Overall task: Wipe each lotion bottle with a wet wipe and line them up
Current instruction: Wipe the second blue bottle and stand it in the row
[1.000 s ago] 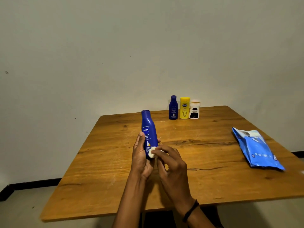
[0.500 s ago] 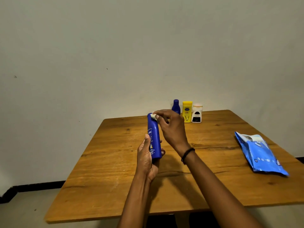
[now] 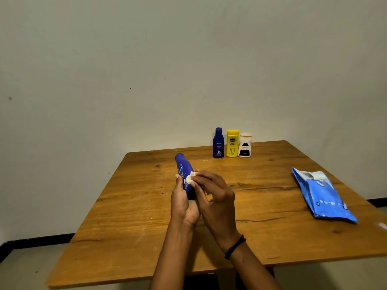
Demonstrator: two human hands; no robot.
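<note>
My left hand (image 3: 182, 203) grips the lower end of a tall dark-blue lotion bottle (image 3: 183, 170), held above the table and tilted with its cap to the upper left. My right hand (image 3: 215, 197) pinches a small white wet wipe (image 3: 191, 178) against the middle of the bottle's front. At the far edge of the wooden table (image 3: 129, 222) three bottles stand upright side by side: a small blue bottle (image 3: 218, 143), a yellow bottle (image 3: 232, 143) and a white bottle with a dark label (image 3: 244, 145).
A blue pack of wet wipes (image 3: 323, 196) lies flat near the table's right edge. A pale wall rises just behind the table. Bare floor shows at the lower left.
My right hand slid the wipe from the bottle's base up to its cap, then back down to the middle. The bottle has tipped from upright to leaning left.
</note>
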